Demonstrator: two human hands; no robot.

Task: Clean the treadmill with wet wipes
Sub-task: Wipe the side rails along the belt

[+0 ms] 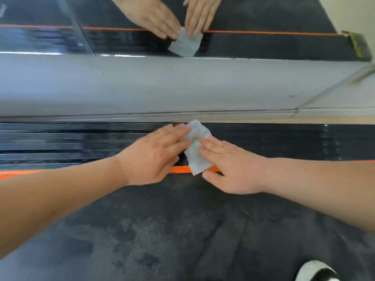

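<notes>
Two hands lie flat on one wet wipe (197, 153), which is spread across the treadmill's ribbed side rail (81, 142) and overlaps the orange stripe (180, 169) just under the fingertips. The left hand (154, 155) has its fingers straight and pressed on the wipe's left edge. The right hand (233, 167) lies with straight fingers on its right half, thumb just beside the near corner. Neither hand pinches the sheet.

The dark belt (162, 230) lies nearer the body than both hands and shows darker patches that may be damp. Beyond the fingertips, past a pale sill, a mirror (263, 45) repeats the hands and wipe.

The wipe looks thin, limp and light, probably clingy when wet. It will likely bunch or fold if pushed from one edge, so flat palm pressure over its middle should move it best. To lift it, pinching a free corner seems easiest. The ribs may snag it.
</notes>
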